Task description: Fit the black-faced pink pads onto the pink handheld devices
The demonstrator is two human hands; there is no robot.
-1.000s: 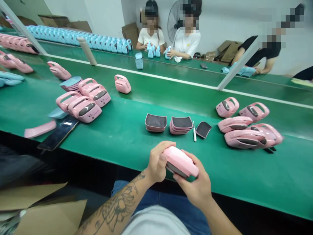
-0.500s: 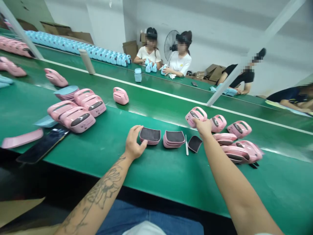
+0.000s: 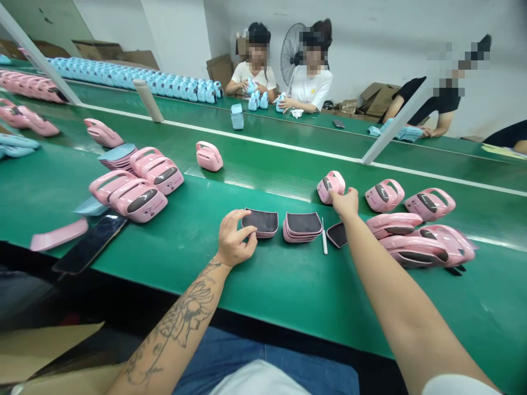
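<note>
My right hand [image 3: 345, 204] grips a glossy pink plastic shell [image 3: 327, 184] with a loop handle, low over the green tabletop; the thumb lies on its near side. My left hand [image 3: 236, 240] has its thumb and fingers closed around the left end of a curved pink panel [image 3: 263, 224] with a dark lining, on top of a small stack. A second stack of dark-lined pink panels [image 3: 302, 227] stands beside it. Right of that lie a thin white-handled tool [image 3: 324, 241] and a loose dark panel [image 3: 337, 235], partly hidden by my right forearm.
Pink shells [image 3: 420, 241] cluster at the right, and others [image 3: 135, 192] at the left near a black phone [image 3: 90, 244] and a curved pink strip [image 3: 60, 234]. A slanted white post [image 3: 395, 129] rises ahead. Across the table, several people handle light-blue pieces.
My right hand has drawn the pink shell a little leftward, away from the neighbouring shells. My left thumb and fingers have drawn closer together at the panel's end. The view has shifted left.
</note>
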